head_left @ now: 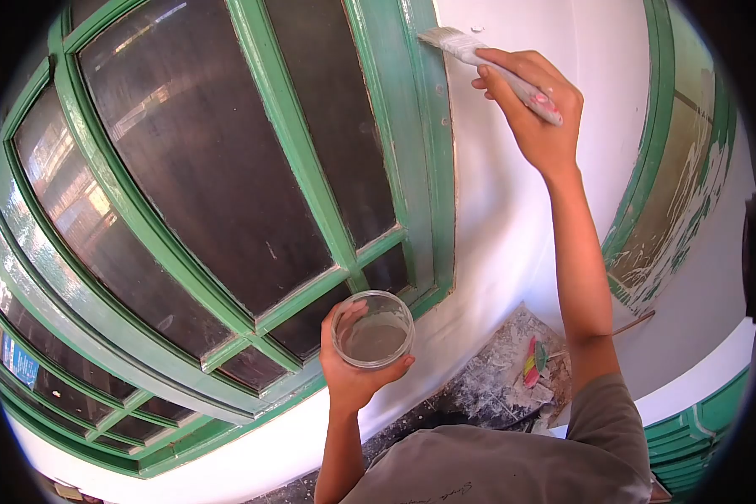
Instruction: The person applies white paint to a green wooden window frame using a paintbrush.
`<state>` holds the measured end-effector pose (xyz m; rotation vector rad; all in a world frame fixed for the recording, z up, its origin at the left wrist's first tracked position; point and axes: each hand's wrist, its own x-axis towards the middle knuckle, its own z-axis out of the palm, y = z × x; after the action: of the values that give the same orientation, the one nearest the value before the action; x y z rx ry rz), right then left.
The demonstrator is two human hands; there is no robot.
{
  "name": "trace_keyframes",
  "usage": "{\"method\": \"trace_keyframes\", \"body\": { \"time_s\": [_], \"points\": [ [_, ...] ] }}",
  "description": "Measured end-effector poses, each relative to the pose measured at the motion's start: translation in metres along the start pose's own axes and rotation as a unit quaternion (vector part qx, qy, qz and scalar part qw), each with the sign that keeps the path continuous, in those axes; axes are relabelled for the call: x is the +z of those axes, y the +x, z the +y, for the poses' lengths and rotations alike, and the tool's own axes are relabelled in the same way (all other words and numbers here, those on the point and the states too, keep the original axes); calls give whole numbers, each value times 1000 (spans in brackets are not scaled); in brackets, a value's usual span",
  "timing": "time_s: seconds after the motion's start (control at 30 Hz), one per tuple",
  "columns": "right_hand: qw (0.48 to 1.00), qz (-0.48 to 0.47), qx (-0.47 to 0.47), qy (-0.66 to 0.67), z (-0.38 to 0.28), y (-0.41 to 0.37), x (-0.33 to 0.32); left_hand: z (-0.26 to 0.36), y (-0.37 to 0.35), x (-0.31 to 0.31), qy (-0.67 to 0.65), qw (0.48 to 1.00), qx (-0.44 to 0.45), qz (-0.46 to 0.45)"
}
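Note:
My right hand (539, 97) is closed around the handle of a paintbrush (466, 49), whose pale, paint-stained handle has pink marks. The bristle tip points left and appears to touch the outer edge of the green window frame (435, 151), beside the white wall. Lower down, my left hand (349, 365) wraps around a clear round jar (373, 329) from below and the side. Greyish liquid lies in the jar, seen through its open top. The jar is in front of the lower right corner of the window.
Dark glass panes (202, 160) fill the green window on the left. A white wall (512, 210) runs to another green-framed pane (689, 160) with pale smears. Below lies a paint-spattered sheet (512, 370) with a red, yellow and green item (532, 363). A green panel (689, 445) stands lower right.

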<state>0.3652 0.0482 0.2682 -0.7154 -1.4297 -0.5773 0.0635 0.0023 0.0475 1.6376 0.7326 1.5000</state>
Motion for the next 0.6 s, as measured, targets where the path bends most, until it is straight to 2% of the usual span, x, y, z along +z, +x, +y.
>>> {"method": "trace_keyframes", "body": {
  "time_s": [0.03, 0.23, 0.33, 0.43, 0.47, 0.57, 0.6],
  "points": [
    [999, 24, -24, -18, 2, -4, 1, 0, 0, 0, 0, 1000, 3, -1],
    [994, -67, 80, -22, 5, -78, -3, -1, -2, 1, -3, 1000, -7, -2],
    [976, -165, 141, -32, -5, -106, -17, -4, -3, 0, 15, 999, 25, -12],
    [950, -251, 187, 11, -6, -100, -31, -5, -4, 1, 18, 999, 21, -17],
    [934, -268, 231, 48, -7, -91, -33, -5, -4, 1, 19, 999, 20, -17],
    [913, -315, 254, 52, -8, -50, -33, -5, -5, 2, 18, 1000, 18, -18],
    [918, -288, 259, 90, 1, -40, -28, -5, -5, 2, 17, 1000, 17, -18]
  ]
}}
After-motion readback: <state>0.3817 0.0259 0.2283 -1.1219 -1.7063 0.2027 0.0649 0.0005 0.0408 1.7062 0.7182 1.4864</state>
